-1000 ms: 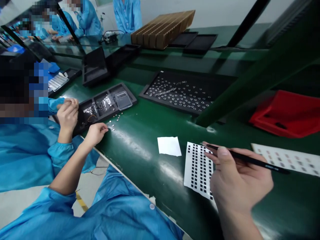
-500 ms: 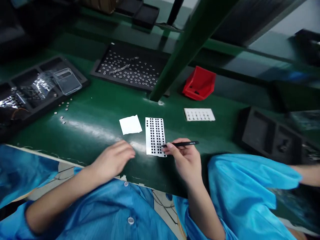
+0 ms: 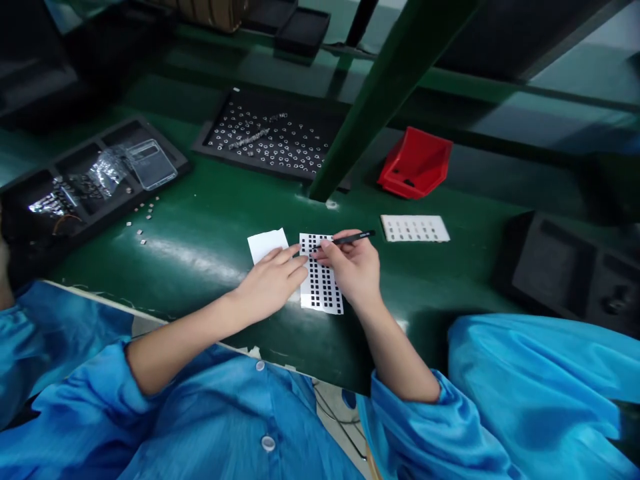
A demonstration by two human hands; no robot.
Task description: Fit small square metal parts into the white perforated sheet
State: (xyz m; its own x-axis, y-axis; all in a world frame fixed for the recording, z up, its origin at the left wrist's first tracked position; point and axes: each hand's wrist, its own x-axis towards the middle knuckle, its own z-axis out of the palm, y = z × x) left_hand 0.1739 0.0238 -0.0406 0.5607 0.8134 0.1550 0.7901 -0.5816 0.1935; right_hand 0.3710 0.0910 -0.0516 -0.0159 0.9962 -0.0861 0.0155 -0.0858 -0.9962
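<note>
while the right hand (image 3: 350,270) grips tweezers (image 3: 353,238), tips hidden, the left hand (image 3: 270,285) lies open.

The white rectangular paper sheet (image 3: 320,297) bore a grid of small black squares in tidy columns, the glossy green workbench (image 3: 215,280) lay beneath it, the angular plastic bin (image 3: 415,163) was red, and the cloth sleeve (image 3: 400,407) was bright blue.

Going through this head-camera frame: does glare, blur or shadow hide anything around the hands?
In the head view, a pale glare streak lies along the green bench, stopping short of the hands; the right hand and black tweezers look sharp, as does the white sheet of black squares; the dark foam tray sinks into shadow; wide-angle distortion skews the scene.
</note>
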